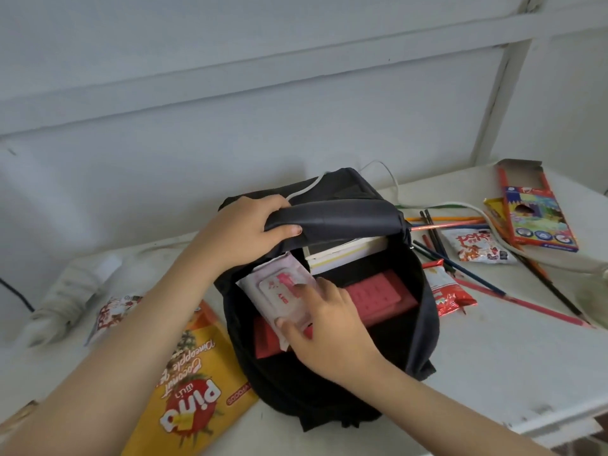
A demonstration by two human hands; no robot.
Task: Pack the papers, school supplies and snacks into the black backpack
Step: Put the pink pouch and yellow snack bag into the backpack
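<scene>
Black backpack (424,324) stands open on the counter (493,357); fingers of my left hand (243,228) clench its flap, those of my right hand (329,327) grasp a pink-white packet (279,284) inside. A yellow snack box (197,373) crowds its left, loose pencils (473,278) its right.

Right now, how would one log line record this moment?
left hand: holds black backpack flap open | right hand: pinches pink-white packet inside | outside: yellow snack box, coloured pencils
</scene>
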